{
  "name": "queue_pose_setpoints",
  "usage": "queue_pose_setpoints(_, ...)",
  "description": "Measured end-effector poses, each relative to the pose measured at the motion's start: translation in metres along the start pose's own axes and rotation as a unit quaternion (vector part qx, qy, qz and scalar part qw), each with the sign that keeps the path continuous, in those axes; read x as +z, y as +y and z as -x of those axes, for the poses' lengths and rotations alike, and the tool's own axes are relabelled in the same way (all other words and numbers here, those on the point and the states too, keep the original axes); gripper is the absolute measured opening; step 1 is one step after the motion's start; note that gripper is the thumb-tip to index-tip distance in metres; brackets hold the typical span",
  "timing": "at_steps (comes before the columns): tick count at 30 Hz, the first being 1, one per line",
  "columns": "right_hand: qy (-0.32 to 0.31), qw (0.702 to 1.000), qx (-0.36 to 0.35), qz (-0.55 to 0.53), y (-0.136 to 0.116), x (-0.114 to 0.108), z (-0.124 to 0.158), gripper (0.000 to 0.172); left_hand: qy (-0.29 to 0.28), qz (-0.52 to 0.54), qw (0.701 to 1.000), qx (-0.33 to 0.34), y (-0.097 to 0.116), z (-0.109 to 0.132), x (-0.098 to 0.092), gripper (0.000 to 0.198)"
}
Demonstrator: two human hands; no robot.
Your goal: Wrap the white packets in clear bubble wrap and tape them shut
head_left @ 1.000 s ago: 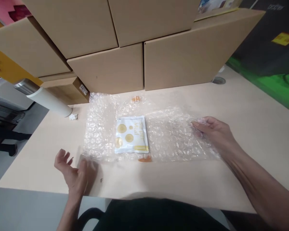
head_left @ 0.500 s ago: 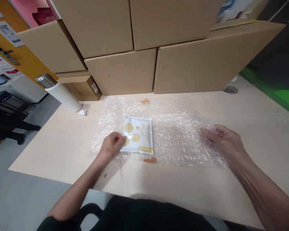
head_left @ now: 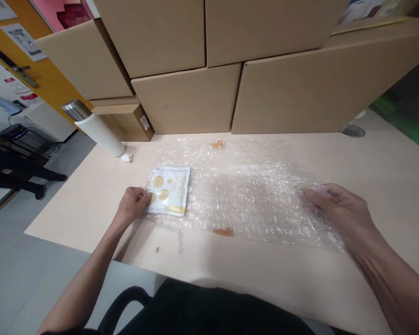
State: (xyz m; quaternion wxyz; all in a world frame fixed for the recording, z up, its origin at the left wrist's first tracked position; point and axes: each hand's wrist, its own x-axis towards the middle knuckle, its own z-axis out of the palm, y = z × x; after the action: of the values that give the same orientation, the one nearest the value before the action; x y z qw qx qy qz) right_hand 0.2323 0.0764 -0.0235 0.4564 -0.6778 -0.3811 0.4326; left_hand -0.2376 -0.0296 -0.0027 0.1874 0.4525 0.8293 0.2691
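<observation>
Fingers of the left hand [head_left: 132,204] pinch the white packet [head_left: 171,191] at its eight o'clock; those of the right hand [head_left: 344,208] pinch the bubble wrap [head_left: 258,200] at three o'clock.

Bubble wrap [head_left: 254,200] on table [head_left: 282,284], packet [head_left: 170,191] on its left part; boxes [head_left: 186,102] behind, bottle [head_left: 99,134] back left.

The left hand [head_left: 134,203] is at the left edge of the packet [head_left: 170,191], thumb and fingers pinching it, knuckles curled. The left forearm [head_left: 93,267] slants in from below and left of the packet. The right hand [head_left: 345,209] is well right of the packet, thumb pressed against bent fingers, the right forearm [head_left: 387,267] angling below it.
</observation>
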Motion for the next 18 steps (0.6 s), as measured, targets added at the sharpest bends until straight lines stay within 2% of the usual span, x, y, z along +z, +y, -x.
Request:
queue_pose_setpoints(3, 0.007, 1.0, 0.008, -0.008, -0.002, 0.001, 0.002, 0.04, -0.021, 0.002, 1.0, -0.011, -0.006, 0.001, 0.003, 0.031)
queue_pose_setpoints(5, 0.001, 1.0, 0.006, -0.006, -0.004, 0.002, 0.005, 0.037, 0.0, 0.028, 0.999, -0.024, -0.008, 0.003, 0.005, 0.033)
queue_pose_setpoints(9, 0.011, 1.0, 0.001, -0.015, -0.005, 0.004, 0.007, 0.036, 0.031, 0.119, 0.991, -0.043, -0.009, 0.008, 0.005, 0.059)
queue_pose_setpoints(11, 0.019, 1.0, -0.005, -0.023, -0.003, 0.005, 0.006, 0.038, 0.01, 0.151, 0.987, -0.047, -0.011, 0.01, 0.004, 0.069)
queue_pose_setpoints(14, 0.025, 0.999, -0.007, -0.019, 0.004, 0.003, 0.001, 0.039, -0.023, 0.166, 0.985, -0.049, -0.014, 0.013, 0.001, 0.07)
queue_pose_setpoints(16, 0.03, 0.999, -0.017, 0.021, 0.007, 0.0, -0.003, 0.035, -0.03, 0.17, 0.984, -0.052, -0.018, 0.015, 0.0, 0.071)
queue_pose_setpoints(18, 0.051, 0.987, -0.087, 0.123, 0.005, -0.003, -0.006, 0.031, -0.03, 0.177, 0.982, -0.055, -0.021, 0.017, 0.0, 0.074)
